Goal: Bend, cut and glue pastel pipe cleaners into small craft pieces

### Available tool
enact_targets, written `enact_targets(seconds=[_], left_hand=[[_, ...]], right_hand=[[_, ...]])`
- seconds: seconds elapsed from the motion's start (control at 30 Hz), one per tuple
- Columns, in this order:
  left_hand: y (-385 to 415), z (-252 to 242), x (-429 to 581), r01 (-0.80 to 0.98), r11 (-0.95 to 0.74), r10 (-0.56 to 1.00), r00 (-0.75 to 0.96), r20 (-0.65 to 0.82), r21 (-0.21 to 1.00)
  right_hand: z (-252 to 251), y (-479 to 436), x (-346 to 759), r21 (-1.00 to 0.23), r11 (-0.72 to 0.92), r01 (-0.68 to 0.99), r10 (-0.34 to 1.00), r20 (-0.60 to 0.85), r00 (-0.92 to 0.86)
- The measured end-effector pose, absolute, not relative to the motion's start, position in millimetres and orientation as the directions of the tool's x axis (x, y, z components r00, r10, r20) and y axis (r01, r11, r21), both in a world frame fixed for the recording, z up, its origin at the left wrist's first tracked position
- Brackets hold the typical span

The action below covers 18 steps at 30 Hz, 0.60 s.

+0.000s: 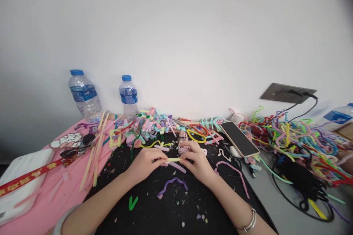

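Observation:
Between my two hands runs a short yellow pipe cleaner (173, 159), held level above the black mat (154, 214). The fingertips of my left hand (146, 159) pinch one end of it. My right hand (194, 159) is closed on the other end, its thumb and forefinger together. Just below lies a straight lilac pipe cleaner (178, 167). Nearer to me rests a wavy purple pipe cleaner (173, 181), with a bent green piece (132, 203) to its left.
Behind my hands is a heap of pastel pipe cleaners (154, 125). Two water bottles (85, 95) stand by the wall. A phone (239, 139) lies at right, near a tangled colourful pile (292, 136) and a black cable (300, 180). A white case (27, 180) lies left.

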<state>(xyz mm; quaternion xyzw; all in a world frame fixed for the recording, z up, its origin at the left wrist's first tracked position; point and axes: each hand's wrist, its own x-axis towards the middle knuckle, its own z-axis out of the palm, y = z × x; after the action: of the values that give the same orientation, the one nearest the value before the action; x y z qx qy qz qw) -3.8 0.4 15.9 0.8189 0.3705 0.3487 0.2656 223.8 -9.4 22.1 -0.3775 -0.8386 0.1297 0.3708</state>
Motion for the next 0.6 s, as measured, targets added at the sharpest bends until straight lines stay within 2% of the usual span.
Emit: enact_targets(seconds=[0.37, 0.5, 0.6], left_hand=[[3.1, 15.2, -1.8, 0.402, -0.454, 0.862, 0.425, 0.277, 0.795], [2.9, 12.6, -1.5, 0.412, -0.459, 0.863, 0.417, 0.285, 0.787], [2.2, 13.1, -1.8, 0.409, -0.498, 0.853, 0.388, 0.348, 0.764]], right_hand=[[21.0, -9.5, 222.8, -0.550, 0.647, 0.527, 0.761, 0.501, -0.412], [20.4, -9.8, 222.5, -0.561, 0.620, 0.549, 0.782, 0.500, -0.372], [20.5, -8.9, 223.3, -0.560, 0.605, 0.566, 0.790, 0.511, -0.338]])
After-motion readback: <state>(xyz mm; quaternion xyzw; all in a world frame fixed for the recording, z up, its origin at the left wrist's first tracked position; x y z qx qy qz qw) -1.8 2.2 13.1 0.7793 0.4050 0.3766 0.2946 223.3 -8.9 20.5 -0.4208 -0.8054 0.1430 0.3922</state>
